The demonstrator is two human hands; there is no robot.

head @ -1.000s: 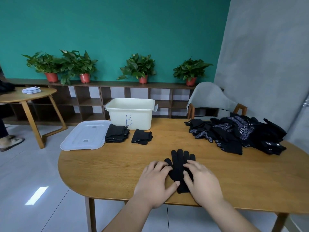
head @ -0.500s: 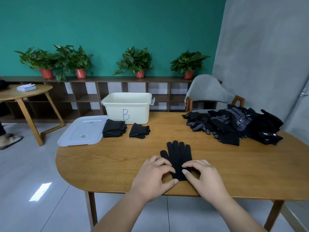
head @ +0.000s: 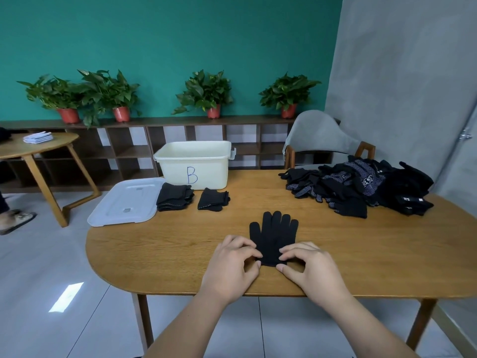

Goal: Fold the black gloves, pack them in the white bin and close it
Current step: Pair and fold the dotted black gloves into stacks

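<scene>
- Head view: your left hand [head: 232,264] and right hand [head: 309,270] each pinch a cuff corner of the black glove [head: 273,236] with curled fingers, near the table's [head: 180,241] front edge.
- Lift the 2 corners evenly and fold the cuff toward the fingertips, keeping the edges square.
- The glove lies flat with its long axis running away from you: cuff nearest, fingers pointing away.
</scene>
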